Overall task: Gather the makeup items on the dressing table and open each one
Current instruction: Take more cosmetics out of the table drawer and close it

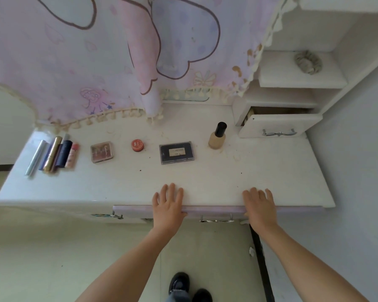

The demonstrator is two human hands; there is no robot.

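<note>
Both my grips lie flat on the front edge of the table (271, 171), fingers straight and spread, holding nothing. The left grip (168, 207) is near the middle and the right grip (260, 209) is well apart to its right, with both thumbs at the lip. I take this for a starting stance, since nothing is gathered or opened yet. The makeup sits in a loose row toward the back, beyond my fingertips. Far left, a cluster of tubes (52, 153) lies side by side and touching, flat on their sides. Next comes a pinkish blush compact (101, 151), then a small red jar (138, 145). A dark flat palette (176, 151) lies almost straight ahead of the left grip. Right of it, a foundation bottle (217, 136) stands upright with its black cap on. Every lid looks closed. The bottle seems the one likely to tip, so I'd take it low on the body. The tubes are farthest off, so I'd guess the left grip should draw them inward. At back right a small drawer (277, 125) stands ajar, below a shelf holding a scrunchie (308, 62).
</note>
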